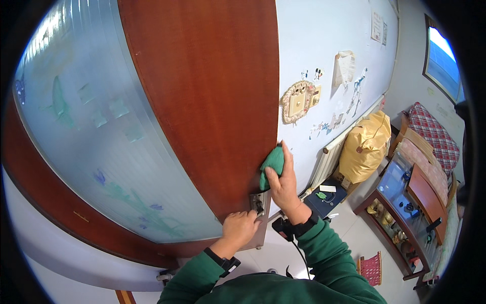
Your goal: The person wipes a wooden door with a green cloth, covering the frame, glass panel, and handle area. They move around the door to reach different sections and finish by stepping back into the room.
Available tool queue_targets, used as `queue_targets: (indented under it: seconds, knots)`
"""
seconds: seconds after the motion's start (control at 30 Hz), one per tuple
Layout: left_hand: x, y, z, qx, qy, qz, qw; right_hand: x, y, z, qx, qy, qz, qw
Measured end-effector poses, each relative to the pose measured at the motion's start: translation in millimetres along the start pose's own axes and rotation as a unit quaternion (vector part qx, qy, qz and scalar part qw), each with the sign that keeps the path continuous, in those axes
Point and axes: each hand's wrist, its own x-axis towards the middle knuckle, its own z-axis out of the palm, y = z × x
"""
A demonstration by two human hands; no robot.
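My right hand [284,187] holds a folded green cloth [272,164] against the edge of a reddish-brown wooden door [212,87], just above its metal handle plate [258,200]. Lower down, my left hand [239,229] has its fingers curled at the door handle [259,211], whose lower part they partly hide. Left of the wood is a frosted glass panel [125,152] with green and purple plant designs. Both wrists wear black straps.
Beside the door, a white wall [322,34] carries light switches [298,104] and stickers. A radiator [321,163], a stuffed yellow bag [366,146] and a dark low surface [324,199] stand along it. Further right are a glass-topped cabinet [395,190] and a red woven stool [370,269].
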Motion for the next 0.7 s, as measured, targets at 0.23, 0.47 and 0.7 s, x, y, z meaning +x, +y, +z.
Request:
queue_targets:
  seconds: [0.23, 0.47, 0.7]
  knots:
    - [2, 1, -4, 0.009, 0.003, 0.001, 1.000, -64, 46, 8, 0.060, -0.048, 0.130, 0.988]
    - [3, -1, -2, 0.025, 0.016, 0.010, 1.000, -83, 74, 10, 0.154, -0.057, 0.189, 0.968]
    - [1, -1, 0, 0.021, 0.009, 0.006, 1.000, -81, 74, -4, 0.175, -0.100, 0.203, 0.958]
